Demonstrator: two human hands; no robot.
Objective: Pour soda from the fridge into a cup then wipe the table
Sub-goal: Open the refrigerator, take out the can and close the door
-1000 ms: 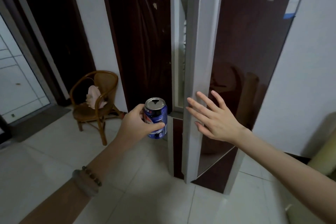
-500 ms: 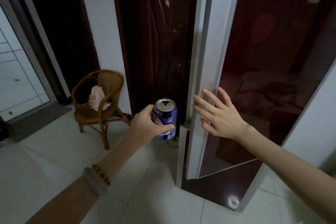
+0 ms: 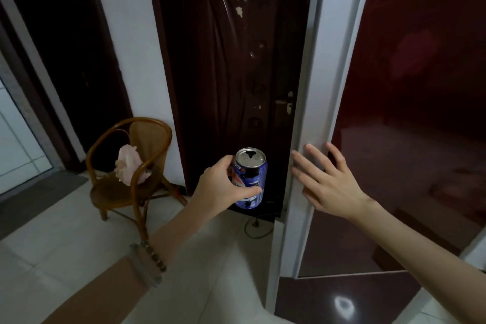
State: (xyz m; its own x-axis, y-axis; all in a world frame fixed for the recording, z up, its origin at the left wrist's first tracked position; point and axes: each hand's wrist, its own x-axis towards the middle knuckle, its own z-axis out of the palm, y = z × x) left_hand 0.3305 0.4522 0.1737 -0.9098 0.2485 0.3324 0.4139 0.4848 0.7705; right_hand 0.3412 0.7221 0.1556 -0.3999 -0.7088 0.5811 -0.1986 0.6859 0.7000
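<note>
My left hand grips a blue soda can, held upright at waist height, its silver top open. Just to its right, my right hand lies flat with fingers spread against the pale edge of the fridge door. The door's dark red glossy front fills the right side of the view. The door looks nearly flush with the fridge body, and the fridge's inside is hidden. No cup or table is in view.
A dark wooden room door stands behind the can. A small rattan chair with a pink cloth sits at the left on the pale tiled floor. A cable loop lies on the floor by the fridge's foot.
The fridge door has swung to the left under my right hand, hiding the white interior seen a second ago. The can in my left hand stayed about level.
</note>
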